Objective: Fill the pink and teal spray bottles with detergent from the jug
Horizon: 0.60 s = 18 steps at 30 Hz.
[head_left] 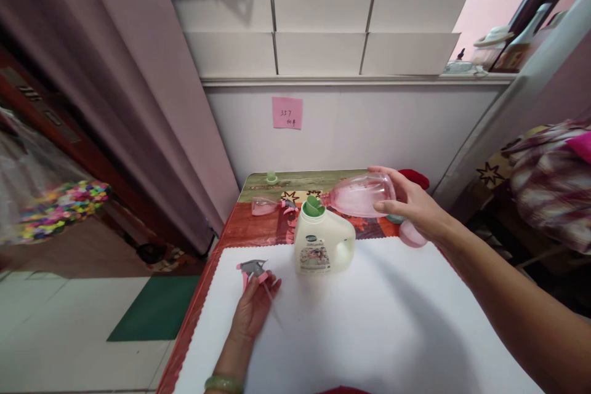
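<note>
At the far left of the table, a second pink spray bottle lies on its side on the patterned cloth, with a small green cap just beyond it near the wall. Nearer, the left hand rests on the white sheet, palm up, its fingers curled loosely around a spray head with a grey body and pink trigger; the thin dip tube runs from it across the palm toward the near right. A green bangle sits on that wrist. Right of the hand, a cream jug stands upright at the far edge of the sheet, a green funnel set in its mouth. The right hand grips a clear pink bottle around its base, holding it almost level in the air with its neck pointing left, right at the funnel. A pink lid-like thing shows below that hand. A pink note is stuck on the far wall.
</note>
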{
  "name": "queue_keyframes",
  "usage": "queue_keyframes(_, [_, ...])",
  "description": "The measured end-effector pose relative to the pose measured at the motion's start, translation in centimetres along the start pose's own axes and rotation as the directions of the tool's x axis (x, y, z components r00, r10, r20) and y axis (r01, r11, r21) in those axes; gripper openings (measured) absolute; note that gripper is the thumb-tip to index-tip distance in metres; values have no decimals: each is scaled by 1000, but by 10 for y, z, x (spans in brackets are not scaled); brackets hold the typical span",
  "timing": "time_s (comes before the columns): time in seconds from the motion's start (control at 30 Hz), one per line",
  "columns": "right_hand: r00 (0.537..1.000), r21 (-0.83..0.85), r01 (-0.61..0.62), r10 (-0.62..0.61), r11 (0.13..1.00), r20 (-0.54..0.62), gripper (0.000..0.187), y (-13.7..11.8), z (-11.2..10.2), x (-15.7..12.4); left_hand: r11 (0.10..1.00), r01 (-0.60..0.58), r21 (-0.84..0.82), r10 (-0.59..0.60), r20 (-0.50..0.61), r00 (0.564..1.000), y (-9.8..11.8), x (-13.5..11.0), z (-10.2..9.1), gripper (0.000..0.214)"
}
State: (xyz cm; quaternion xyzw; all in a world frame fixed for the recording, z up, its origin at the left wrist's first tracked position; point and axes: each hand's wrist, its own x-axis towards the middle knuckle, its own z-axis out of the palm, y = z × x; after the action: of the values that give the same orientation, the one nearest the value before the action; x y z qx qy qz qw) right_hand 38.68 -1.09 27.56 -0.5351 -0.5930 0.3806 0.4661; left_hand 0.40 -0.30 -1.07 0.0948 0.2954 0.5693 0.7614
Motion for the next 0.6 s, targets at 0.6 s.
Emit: queue_keyframes(0.6, [999,-94,47,-49,994,-14,76,-10,-10,1,1000,-6,0,6,-4,1000,-1,1,-1,7])
